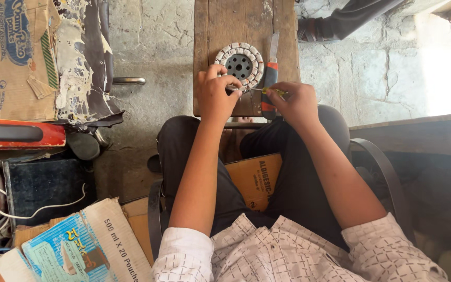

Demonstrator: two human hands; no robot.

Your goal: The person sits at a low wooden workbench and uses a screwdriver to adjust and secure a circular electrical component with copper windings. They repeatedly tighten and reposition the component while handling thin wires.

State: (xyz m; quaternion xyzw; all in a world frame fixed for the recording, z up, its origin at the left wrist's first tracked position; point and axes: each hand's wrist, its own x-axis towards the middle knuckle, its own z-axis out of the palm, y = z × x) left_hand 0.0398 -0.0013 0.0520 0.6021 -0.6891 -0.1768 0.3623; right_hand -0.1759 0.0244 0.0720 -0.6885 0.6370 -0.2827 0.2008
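A seated person bends over a worn wooden board (220,31), its grain dark and scuffed, where a round motor stator (239,65) lies flat: a ring of pale, ribbed winding slots around a dark metal hub pierced with small holes. The left hand (216,95) rests at the near-left rim of the ring, fingers curled and pinching something at its edge; what they grip is too small to tell. The right hand (297,103) is closed around the yellow-green handle of a thin screwdriver (259,90), whose slim metal shaft runs left to the near edge of the stator, meeting the left fingertips.

Just right of the ring, a utility knife (271,73) with an orange-and-black body and a bare grey blade lies lengthwise on the board, its near end hidden under the right hand. The board's near edge sits over the person's knees, clad in dark trousers; the sleeves are pale cloth with a small dashed check.

A flat brown cardboard piece (254,177) lies between the legs. To the left, a torn, paint-crusted cardboard box (11,57) leans over a red-edged object, and printed cartons (79,245) and a white wire (43,208) crowd the near-left corner. The floor is cracked grey concrete (152,52). At the far right, another person's sandalled foot (314,28) rests on the stone.
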